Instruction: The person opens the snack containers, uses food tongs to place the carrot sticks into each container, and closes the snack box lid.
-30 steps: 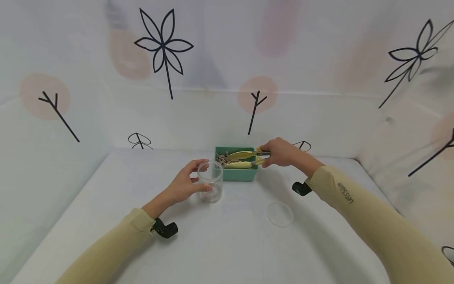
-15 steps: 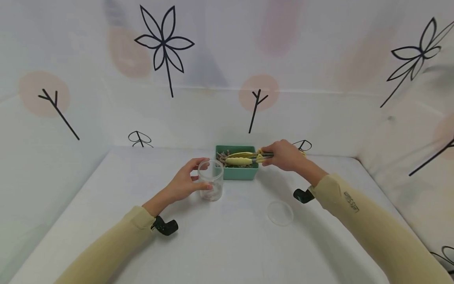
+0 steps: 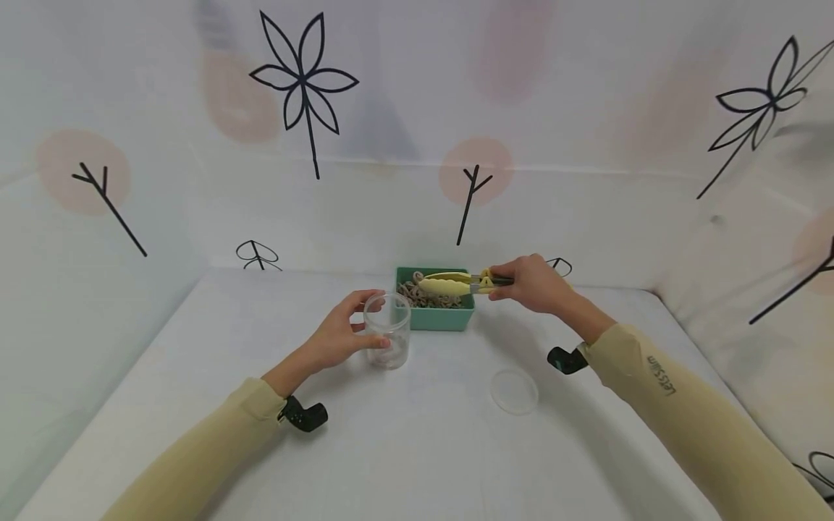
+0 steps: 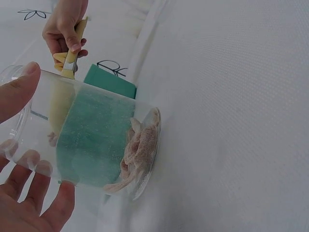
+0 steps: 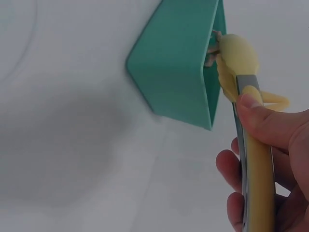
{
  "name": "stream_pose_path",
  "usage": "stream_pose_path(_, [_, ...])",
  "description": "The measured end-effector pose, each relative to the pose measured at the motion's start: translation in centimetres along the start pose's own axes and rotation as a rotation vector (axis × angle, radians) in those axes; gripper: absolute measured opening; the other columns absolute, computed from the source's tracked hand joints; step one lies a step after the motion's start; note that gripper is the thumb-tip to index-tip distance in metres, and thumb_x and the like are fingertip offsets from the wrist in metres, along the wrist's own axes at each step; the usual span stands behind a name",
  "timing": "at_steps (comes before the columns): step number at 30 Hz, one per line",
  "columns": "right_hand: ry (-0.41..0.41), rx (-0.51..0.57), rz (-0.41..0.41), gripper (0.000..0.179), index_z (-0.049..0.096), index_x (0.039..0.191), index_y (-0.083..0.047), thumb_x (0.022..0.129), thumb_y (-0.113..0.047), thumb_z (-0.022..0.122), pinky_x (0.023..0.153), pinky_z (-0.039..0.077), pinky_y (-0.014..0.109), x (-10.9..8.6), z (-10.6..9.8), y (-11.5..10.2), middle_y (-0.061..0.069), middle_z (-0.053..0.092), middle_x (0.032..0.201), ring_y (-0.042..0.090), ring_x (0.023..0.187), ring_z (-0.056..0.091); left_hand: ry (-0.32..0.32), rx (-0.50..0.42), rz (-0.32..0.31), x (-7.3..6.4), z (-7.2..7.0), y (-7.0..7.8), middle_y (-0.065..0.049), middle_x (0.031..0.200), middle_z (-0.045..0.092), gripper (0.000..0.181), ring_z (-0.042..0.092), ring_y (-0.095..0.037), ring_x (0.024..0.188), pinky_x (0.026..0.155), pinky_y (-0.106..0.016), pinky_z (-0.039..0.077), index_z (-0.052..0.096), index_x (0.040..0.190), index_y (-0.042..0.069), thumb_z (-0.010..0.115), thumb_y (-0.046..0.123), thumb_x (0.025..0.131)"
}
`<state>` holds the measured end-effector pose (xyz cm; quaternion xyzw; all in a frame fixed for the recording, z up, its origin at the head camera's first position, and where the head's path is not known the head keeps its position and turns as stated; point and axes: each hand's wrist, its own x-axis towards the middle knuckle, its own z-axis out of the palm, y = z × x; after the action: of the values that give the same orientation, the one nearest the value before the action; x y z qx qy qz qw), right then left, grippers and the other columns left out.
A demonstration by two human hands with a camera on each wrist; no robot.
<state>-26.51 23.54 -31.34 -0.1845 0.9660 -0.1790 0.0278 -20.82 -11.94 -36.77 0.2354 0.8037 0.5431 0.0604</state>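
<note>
Left-hand grip [image 3: 341,333]: spread to the jar's width, thumb on one side near the rim and curved fingers on the other; it has hold of a clear cylindrical plastic jar [image 3: 387,344].
Jar: upright on the white worktop [image 3: 417,449], at 3 o'clock from the hand; a small clump of pale brown, soft-looking strips [image 4: 140,150] lies at its base.
Green box: a rectangular green box [image 3: 439,320] with a flared rim, at 2 o'clock from the jar and just beside it; more pale brown strips [image 3: 433,297] lie inside.
Right-hand grip [image 3: 531,284]: closed round the handles of a pair of yellow-and-metal tongs [image 3: 449,287], thumb along one arm and fingers curled beneath; at 3 o'clock from the box.
Tongs: directed toward 9 o'clock, their scalloped yellow heads over the box; strips appear at the tips in the right wrist view, though whether they are pinched there cannot be told.
Clear disc: a thin round transparent disc [image 3: 515,392], flat on the worktop at 4 o'clock from the jar, well apart from it.
Sleeves: beige long sleeves [image 3: 677,405] on both arms, each wrist bearing a black device [image 3: 305,414].
Backdrop: white sheeting [image 3: 365,217] printed with black line-drawn plants and pale pink patches, at 12 o'clock beyond the box.
</note>
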Motion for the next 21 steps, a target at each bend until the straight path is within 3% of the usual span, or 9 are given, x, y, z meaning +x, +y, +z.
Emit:
stream_pose_path(13, [0.036, 0.046, -0.021, 0.055, 0.059, 0.135, 0.001, 0.089, -0.023, 0.077, 0.080, 0.054, 0.042, 0.0, -0.7, -0.3, 0.018, 0.069, 0.118, 0.025, 0.095, 0.064, 0.010, 0.011, -0.010, 0.0, 0.1, 0.1, -0.016, 0.144, 0.046, 0.080, 0.044, -0.036, 0.129, 0.105, -0.050, 0.043, 0.039, 0.149, 0.005, 0.082, 0.005, 0.082])
stream_pose_path(21, [0.084, 0.053, -0.033, 0.056, 0.059, 0.136, 0.000, 0.088, -0.023, 0.078, 0.076, 0.053, 0.038, -0.3, -2.1, -0.8, 0.017, 0.070, 0.117, 0.025, 0.095, 0.064, 0.013, 0.014, -0.001, 0.1, 0.1, -0.1, -0.017, 0.145, 0.044, 0.079, 0.043, -0.038, 0.130, 0.105, -0.051, 0.043, 0.039, 0.149, 0.004, 0.082, 0.006, 0.083])
